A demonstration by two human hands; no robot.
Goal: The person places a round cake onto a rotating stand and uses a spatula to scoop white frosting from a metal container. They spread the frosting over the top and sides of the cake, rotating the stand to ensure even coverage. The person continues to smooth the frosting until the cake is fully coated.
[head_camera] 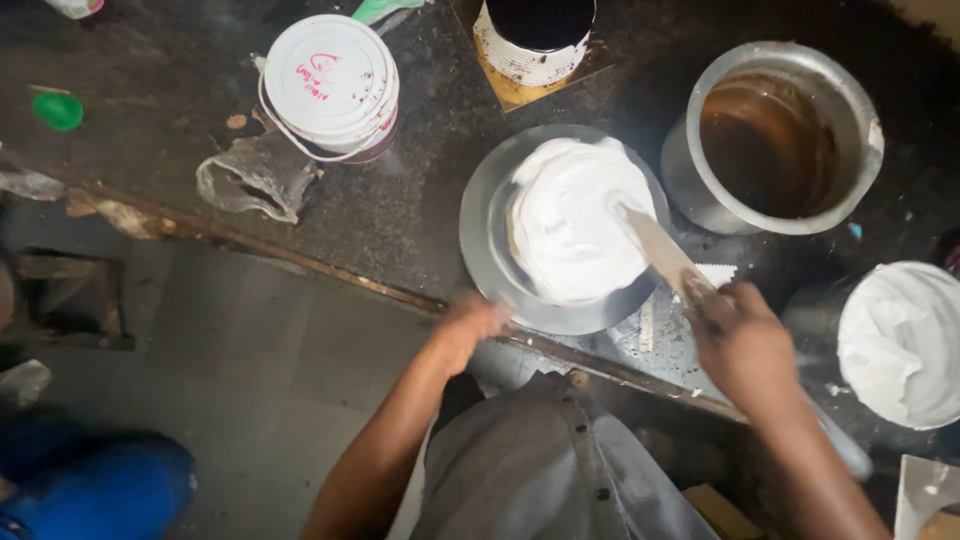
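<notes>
I see my right hand (742,345) clamped around the handle of a spatula (662,252), its blade lying on the white cream that covers the cake (575,220). The cake sits on a round metal turntable (484,225) at the counter's near edge. My left hand (468,325) touches the turntable's rim, fingers curled — how tightly, I cannot tell. Beside it stand a pot of chocolate (775,135) and a bowl of cream (900,340); a lidded white tub (332,82) sits further left.

Cake (570,225) sat on the turntable (480,235), spatula (662,252) resting on its right side. Metal pot (775,135) was behind-right, cream bowl (900,345) off to the right, lidded tub (330,85) behind-left, crumpled bag (255,178) just in front of it.
</notes>
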